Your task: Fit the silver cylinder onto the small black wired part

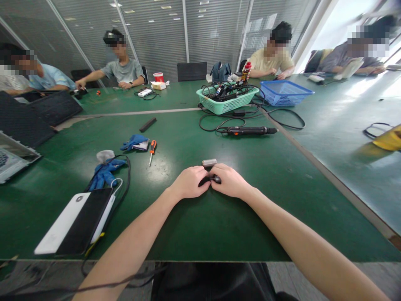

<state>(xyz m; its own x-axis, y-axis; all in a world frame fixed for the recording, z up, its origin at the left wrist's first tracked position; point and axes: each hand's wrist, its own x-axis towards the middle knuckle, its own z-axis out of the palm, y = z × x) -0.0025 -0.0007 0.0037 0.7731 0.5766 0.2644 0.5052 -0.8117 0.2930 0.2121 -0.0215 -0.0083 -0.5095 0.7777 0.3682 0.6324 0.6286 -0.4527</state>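
Observation:
My left hand (189,182) and my right hand (229,180) meet at the middle of the green table (200,225), fingers curled together around a small black part (210,179) with a round end. Both hands rest on the tabletop. A small grey metal block (209,162) lies just beyond my fingertips, apart from them. An orange-handled screwdriver (152,151) lies to the left of my left hand.
A white and black power bank with a phone (77,221) and blue gloves (105,174) lie at the left. A black electric screwdriver (250,131) with cable, a green basket (226,101) and a blue basket (283,92) sit beyond. Several people sit around the far side.

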